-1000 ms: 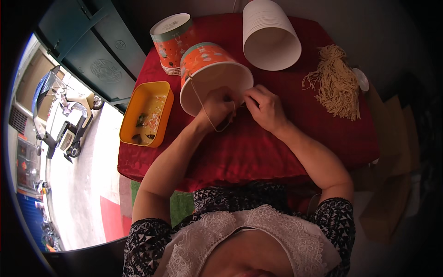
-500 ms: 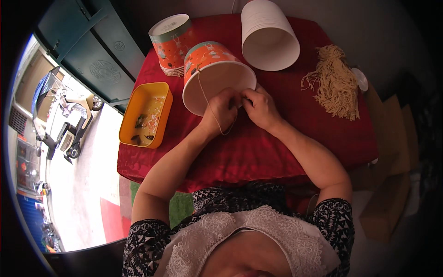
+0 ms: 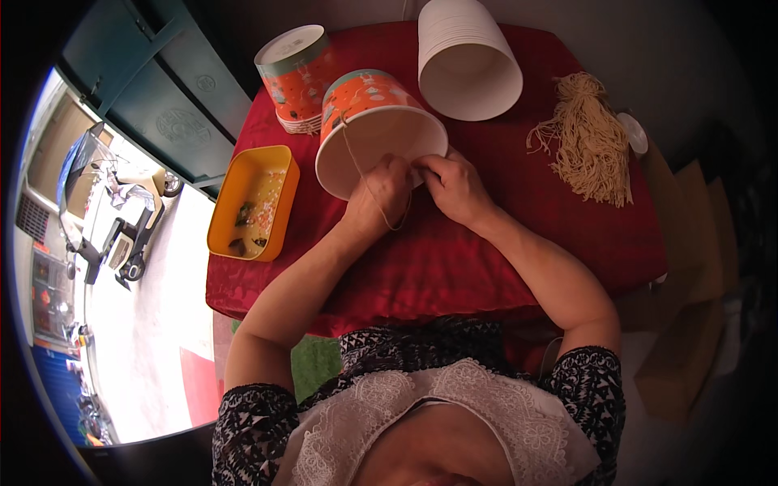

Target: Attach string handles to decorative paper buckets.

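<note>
An orange paper bucket [image 3: 374,91] with a grey-green band and printed figures lies on its side, its white mouth facing me. A thin beige cord [image 3: 354,154] is fastened at the left of its rim, hangs across the mouth and loops past my left wrist up to the fingers. My left hand [image 3: 381,194] is closed at the lower right of the mouth, pinching the cord; its fingertips are partly hidden. Close beside it, my right hand [image 3: 456,190] is closed at the right of the rim, thumb and forefinger pressed together, other fingers against the bucket's edge.
Farther left, upside-down orange buckets [image 3: 296,77] are stacked. Nested white paper buckets [image 3: 470,61] lie at the back. A beige cord bundle [image 3: 590,150] is at the right. A yellow tray [image 3: 285,212] holding small beads stands left on the red tablecloth [image 3: 519,186].
Both hands stay at the rim with their fingertips slightly shifted, the left hand turned a little. The cord loop under the left wrist has risen slightly. The whole view has moved a little.
</note>
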Available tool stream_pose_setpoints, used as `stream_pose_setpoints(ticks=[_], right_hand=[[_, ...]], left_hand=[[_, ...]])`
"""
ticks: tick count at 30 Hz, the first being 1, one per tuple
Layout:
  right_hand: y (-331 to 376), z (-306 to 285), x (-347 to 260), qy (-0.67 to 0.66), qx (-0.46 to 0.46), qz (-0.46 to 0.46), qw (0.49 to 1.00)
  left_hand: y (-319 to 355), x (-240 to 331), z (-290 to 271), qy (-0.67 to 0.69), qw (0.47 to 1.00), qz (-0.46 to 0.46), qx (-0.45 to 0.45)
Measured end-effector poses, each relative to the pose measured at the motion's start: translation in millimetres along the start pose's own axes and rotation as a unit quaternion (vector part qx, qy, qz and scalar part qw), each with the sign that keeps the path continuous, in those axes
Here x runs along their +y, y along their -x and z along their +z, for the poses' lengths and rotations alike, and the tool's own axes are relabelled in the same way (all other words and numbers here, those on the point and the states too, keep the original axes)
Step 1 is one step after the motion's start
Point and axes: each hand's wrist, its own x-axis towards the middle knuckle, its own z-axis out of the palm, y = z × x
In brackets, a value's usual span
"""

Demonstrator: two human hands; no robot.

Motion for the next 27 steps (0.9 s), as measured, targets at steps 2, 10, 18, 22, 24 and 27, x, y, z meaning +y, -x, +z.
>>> stream_pose_setpoints(ticks=[2, 10, 18, 22, 24, 27], right_hand=[[-0.1, -0.5, 1.1, -0.017, 0.001, 0.009, 1.0], [-0.6, -2.7, 4.1, -0.064, -0.013, 0.012, 0.998], [-1.3, -7.1, 0.0, -0.025, -0.04, 0.011, 0.999], [0.3, -4.8, -0.6, -0.036, -0.039, 0.013, 0.999], [1.0, -3.7, -0.5, -0.039, -0.037, 0.012, 0.998], [2.2, -3.7, -0.8, -0.036, -0.036, 0.0, 0.999]], left_hand=[[-0.2, -2.6, 1.9, -0.005, 1.0, 0.022, 0.018], [2.5, -11.2, 4.4, 0.018, 1.0, 0.014, -0.007], [-0.2, -5.0, -3.4, 0.067, 0.997, -0.032, -0.021], [-2.2, -5.5, -15.9, 0.103, 0.992, -0.066, -0.037], [-3.5, -6.6, -19.0, 0.112, 0.99, -0.081, -0.041], [-5.3, -7.9, -20.8, 0.135, 0.986, -0.094, -0.037]])
